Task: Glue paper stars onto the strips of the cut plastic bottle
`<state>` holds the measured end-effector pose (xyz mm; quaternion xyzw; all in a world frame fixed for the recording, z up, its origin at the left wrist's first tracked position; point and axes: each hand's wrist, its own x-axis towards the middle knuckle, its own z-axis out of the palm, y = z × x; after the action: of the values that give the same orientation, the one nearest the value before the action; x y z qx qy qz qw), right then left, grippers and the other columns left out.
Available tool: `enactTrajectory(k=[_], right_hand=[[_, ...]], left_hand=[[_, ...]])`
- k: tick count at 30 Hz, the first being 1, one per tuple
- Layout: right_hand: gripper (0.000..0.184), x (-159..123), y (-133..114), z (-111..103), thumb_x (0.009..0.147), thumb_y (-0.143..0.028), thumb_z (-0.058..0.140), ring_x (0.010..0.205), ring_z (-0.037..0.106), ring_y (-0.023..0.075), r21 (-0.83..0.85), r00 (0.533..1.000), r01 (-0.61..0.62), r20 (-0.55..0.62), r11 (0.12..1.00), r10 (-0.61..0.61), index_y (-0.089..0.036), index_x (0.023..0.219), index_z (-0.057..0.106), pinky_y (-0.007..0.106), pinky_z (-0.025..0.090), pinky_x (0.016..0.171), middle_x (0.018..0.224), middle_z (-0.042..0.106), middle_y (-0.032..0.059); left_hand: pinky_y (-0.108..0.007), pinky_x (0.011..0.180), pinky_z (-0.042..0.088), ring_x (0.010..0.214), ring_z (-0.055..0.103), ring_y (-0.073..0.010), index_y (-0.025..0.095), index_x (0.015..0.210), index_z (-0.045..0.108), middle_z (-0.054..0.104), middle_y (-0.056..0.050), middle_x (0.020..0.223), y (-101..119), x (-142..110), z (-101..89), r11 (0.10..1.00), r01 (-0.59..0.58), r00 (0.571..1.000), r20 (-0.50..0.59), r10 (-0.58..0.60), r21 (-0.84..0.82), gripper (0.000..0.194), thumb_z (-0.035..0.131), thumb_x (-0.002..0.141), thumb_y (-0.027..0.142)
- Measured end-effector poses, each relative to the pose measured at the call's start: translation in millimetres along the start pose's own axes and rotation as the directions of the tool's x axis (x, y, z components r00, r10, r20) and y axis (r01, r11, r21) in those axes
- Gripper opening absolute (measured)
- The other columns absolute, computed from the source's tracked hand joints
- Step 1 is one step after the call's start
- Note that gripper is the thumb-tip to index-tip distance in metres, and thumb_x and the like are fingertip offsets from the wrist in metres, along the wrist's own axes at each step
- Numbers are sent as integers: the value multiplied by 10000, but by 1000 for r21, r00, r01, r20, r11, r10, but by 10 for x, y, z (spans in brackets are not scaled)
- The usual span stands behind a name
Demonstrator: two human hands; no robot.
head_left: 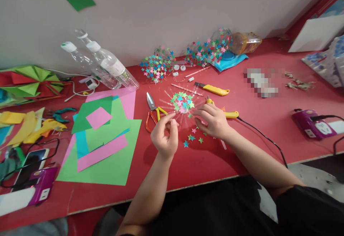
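My left hand (165,134) is raised above the table's middle, its thumb and fingers drawn together. Whatever it may pinch is too small to make out. My right hand (212,119) reaches in from the right, fingers bent and somewhat apart, with nothing visible in them. Between and beyond both hands, a cluster of paper stars (182,101) sits on clear strips that fan outward. Loose paper stars (193,135) lie below the right hand. Scissors (153,111) with red and yellow handles rest beside my left hand. A yellow glue gun (231,114) lies partly hidden behind my right hand.
A yellow utility knife (215,89) and striped straws (197,72) lie behind. Star-covered clear balls (154,68) stand by the wall, near plastic bottles (114,66). Coloured paper sheets (118,168) spread left. A purple power strip (313,124) and a black cord occupy the right.
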<state>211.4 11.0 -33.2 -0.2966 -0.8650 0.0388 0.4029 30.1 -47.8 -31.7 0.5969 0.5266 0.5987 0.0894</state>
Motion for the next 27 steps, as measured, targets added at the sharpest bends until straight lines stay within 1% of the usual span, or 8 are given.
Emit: enactTrajectory(k=[3,5,7,13,16,21,24,27], right_hand=[[217,20,-24,11,841,-139,534,814,571,186,-70,998,24,-51,997,-28,-198,1037,606,330,480,721,914,636,69],[259,29,-39,8,848,-165,555,831,553,193,-100,998,-15,-59,995,9,-193,1101,604,347,480,746,960,619,84],[300,32,-43,3,858,-206,573,887,545,210,-129,999,-41,-33,991,37,-203,1157,597,373,475,789,1030,605,97],[210,18,-24,-6,865,-269,593,912,540,228,-147,999,13,-30,989,-18,-196,1055,644,402,460,820,1029,616,99],[187,18,-14,-21,876,-259,569,912,552,217,-65,999,-37,-31,997,35,-199,1039,639,394,466,818,1021,628,91],[227,26,-11,-28,885,-236,551,982,569,224,19,993,-117,-21,993,117,-209,1104,605,411,468,862,1093,642,93],[255,26,-11,-20,885,-239,555,1047,555,240,-23,993,-118,-10,993,118,-217,1135,598,433,452,907,1169,631,95],[245,19,3,-11,881,-278,576,1046,547,251,-89,990,-142,-13,986,141,-206,1113,612,443,438,923,1161,641,97]], left_hand=[[-358,843,532,956,626,-192,203,1127,648,645,-86,1037,-41,91,9,968,-182,982,73,172,171,297,598,841,140],[-459,992,454,1174,532,-260,225,1185,629,560,-120,1242,-64,130,39,932,-244,966,152,210,266,363,638,825,181],[-503,1047,398,1265,456,-289,244,1198,622,482,-119,1351,-81,142,70,910,-279,955,185,231,308,379,652,823,207],[-494,1008,441,1211,510,-272,198,942,669,533,-99,1286,-81,111,83,906,-315,948,129,290,282,131,634,824,154],[-479,977,470,1174,544,-258,190,871,640,556,-96,1244,-69,109,76,916,-316,948,117,295,247,65,616,830,145],[-481,998,457,1209,525,-267,210,1016,634,532,-109,1291,-68,117,97,910,-315,946,164,279,268,174,614,845,188],[-527,1068,387,1311,431,-304,214,1167,604,446,-125,1404,-83,116,116,898,-335,936,212,281,286,331,633,837,214],[-534,1083,368,1334,404,-309,212,1149,616,436,-117,1418,-90,110,123,896,-346,931,217,293,279,313,633,837,207]])
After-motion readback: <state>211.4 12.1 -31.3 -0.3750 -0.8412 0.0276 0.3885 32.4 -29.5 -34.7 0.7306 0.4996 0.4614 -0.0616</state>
